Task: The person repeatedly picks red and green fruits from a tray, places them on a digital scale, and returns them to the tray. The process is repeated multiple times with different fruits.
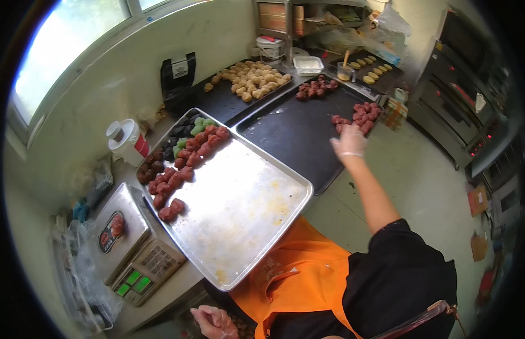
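My right hand (350, 143), in a clear plastic glove, reaches over the right edge of a black baking tray (283, 135). Its fingertips meet a cluster of dark red filling balls (366, 115); whether one is gripped is hidden. Low in the picture, my left hand (214, 323), also gloved, is held near my orange apron with its fingers curled, and its palm is hidden. Between me and the wall lies a silver tray (245, 203), bearing rows of red balls (194, 154), green ones (198, 127) and blackish ones (177, 134). One reddish ball (117, 225) sits on a digital scale (139, 254).
Pale dough balls (258, 80) fill part of another black tray at the back. Near them stand a white tub (309, 65), a measuring cup with a brush (345, 72) and a tray of yellow pieces (372, 74). A lidded bucket (128, 142) is left; a deck oven (451, 93) stands right.
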### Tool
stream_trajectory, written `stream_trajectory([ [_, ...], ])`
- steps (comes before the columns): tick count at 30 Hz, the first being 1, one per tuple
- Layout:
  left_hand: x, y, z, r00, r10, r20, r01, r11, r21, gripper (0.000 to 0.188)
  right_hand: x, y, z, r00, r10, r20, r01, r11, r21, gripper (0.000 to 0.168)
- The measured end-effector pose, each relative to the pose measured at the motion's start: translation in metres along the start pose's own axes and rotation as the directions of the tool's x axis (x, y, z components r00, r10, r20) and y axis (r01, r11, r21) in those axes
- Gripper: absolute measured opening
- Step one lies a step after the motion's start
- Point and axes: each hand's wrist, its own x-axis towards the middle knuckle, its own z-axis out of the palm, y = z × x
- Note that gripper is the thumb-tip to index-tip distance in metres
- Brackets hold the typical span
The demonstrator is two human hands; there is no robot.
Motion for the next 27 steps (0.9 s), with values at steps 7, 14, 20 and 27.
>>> stream_trajectory([
  [7, 0.047, -0.008, 0.090, 0.945, 0.232, -0.232, -0.095, 0.871, 0.481, 0.042, 0.069, 0.102, 0.092, 0.948, -0.302, 0.098, 0.311, 0.946, -0.089, 0.092],
  [14, 0.021, -0.016, 0.064, 0.885, 0.339, -0.318, -0.124, 0.832, 0.541, 0.039, 0.064, 0.089, 0.094, 0.752, -0.272, 0.600, -0.642, -0.097, 0.761, 0.034],
  [20, 0.044, -0.025, 0.077, 0.872, 0.489, -0.020, -0.220, 0.429, 0.876, 0.033, -0.122, -0.126, -0.058, 0.479, -0.723, 0.498, -0.669, 0.067, 0.740, 0.033],
  [27, 0.042, -0.003, 0.111, 0.722, 0.647, 0.243, -0.105, -0.245, 0.964, 0.031, -0.255, -0.253, -0.148, -0.311, -0.899, 0.308, -0.450, 0.424, 0.786, 0.033],
])
